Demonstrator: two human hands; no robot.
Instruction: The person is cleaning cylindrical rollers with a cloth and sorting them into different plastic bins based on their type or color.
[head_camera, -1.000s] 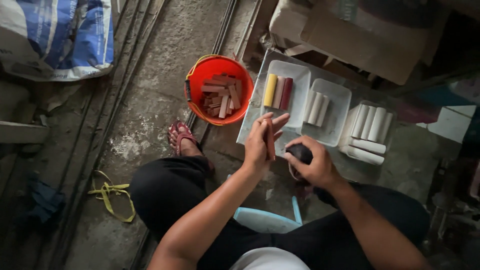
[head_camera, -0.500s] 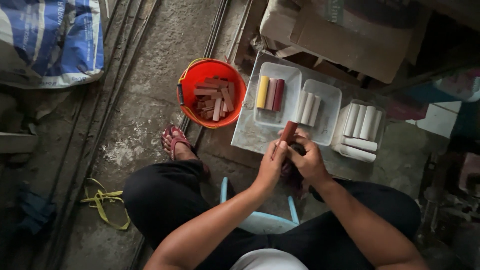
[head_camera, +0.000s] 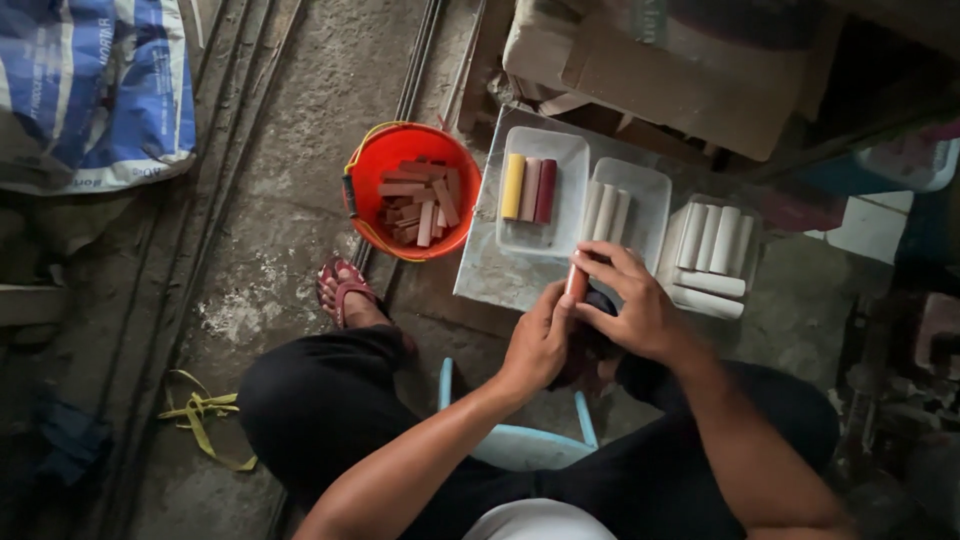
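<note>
I sit on a light blue stool (head_camera: 520, 445) over a concrete floor. My left hand (head_camera: 538, 343) and my right hand (head_camera: 632, 305) meet in front of me, both pinching a small reddish stick (head_camera: 576, 282) that stands upright between the fingers. A dark round object (head_camera: 598, 300) sits under my right palm, mostly hidden. Just beyond the hands, a white tray (head_camera: 560, 150) holds a yellow, a pale and a dark red stick. A second white tray (head_camera: 650, 185) holds white sticks.
An orange bucket (head_camera: 372, 155) of brownish wooden blocks stands to the left of the trays. More white sticks (head_camera: 708, 245) lie at the right. Cardboard boxes (head_camera: 660, 70) sit behind, a blue and white sack (head_camera: 90, 90) at upper left. My sandalled foot (head_camera: 345, 290) rests by the bucket.
My hands have come together: the left hand brought the reddish stick across from the left tray's edge to the right hand, and both now grip it upright. The camera shifted slightly.
</note>
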